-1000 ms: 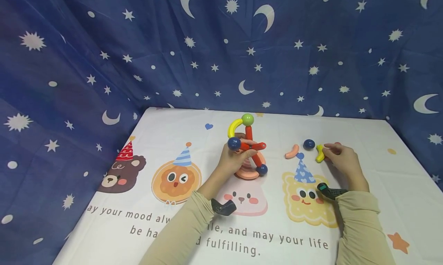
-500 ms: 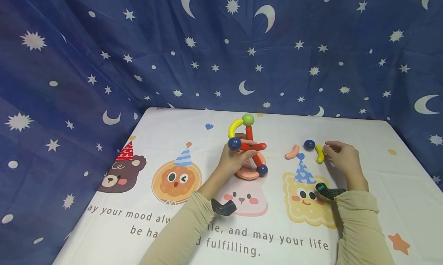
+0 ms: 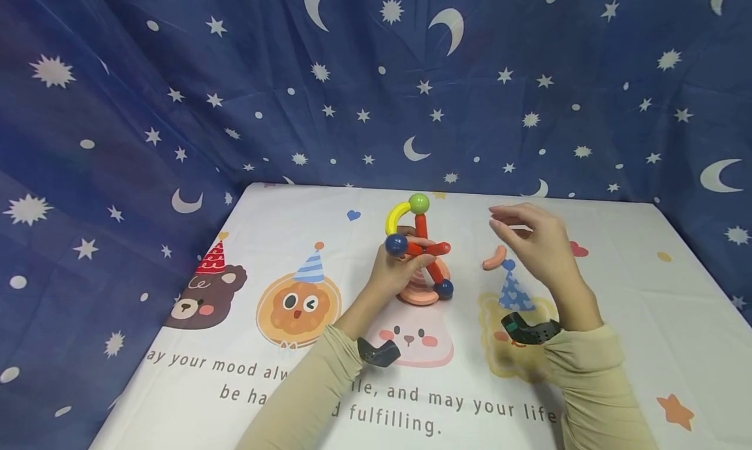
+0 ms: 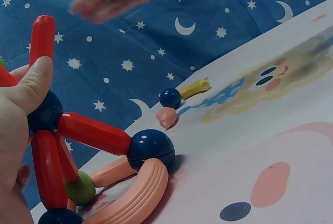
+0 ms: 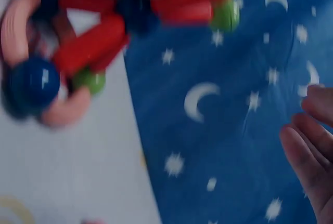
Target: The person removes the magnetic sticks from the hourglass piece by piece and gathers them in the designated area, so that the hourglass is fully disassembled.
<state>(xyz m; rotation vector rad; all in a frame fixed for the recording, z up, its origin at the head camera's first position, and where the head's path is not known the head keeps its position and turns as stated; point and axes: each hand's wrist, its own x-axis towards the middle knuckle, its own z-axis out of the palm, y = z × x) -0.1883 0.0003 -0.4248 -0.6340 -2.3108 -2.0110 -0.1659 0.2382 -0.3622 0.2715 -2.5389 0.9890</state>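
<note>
My left hand [image 3: 392,270] grips the middle of a standing build of magnetic sticks and balls. Red sticks [image 4: 96,133] meet at a blue ball [image 4: 46,112] beside the thumb. Pink curved sticks [image 4: 138,195] form the base, resting on the table. On top, a green ball [image 3: 420,204] joins a yellow curved stick [image 3: 395,219]. My right hand [image 3: 537,244] is raised to the right of the build, fingers extended, holding nothing visible. A loose pink curved stick [image 3: 495,258], a blue ball [image 4: 170,98] and a yellow curved stick [image 4: 194,88] lie on the table; the right hand hides the last two in the head view.
A white cloth [image 3: 200,398] printed with cartoon figures and lettering covers the table. Behind and at the left hangs a blue curtain [image 3: 282,78] with moons and stars. Each wrist wears a dark camera mount [image 3: 378,352].
My right hand has left the spot beside the loose yellow stick, rising and moving left, with the yellow stick left lying. The left hand and the build stay put.
</note>
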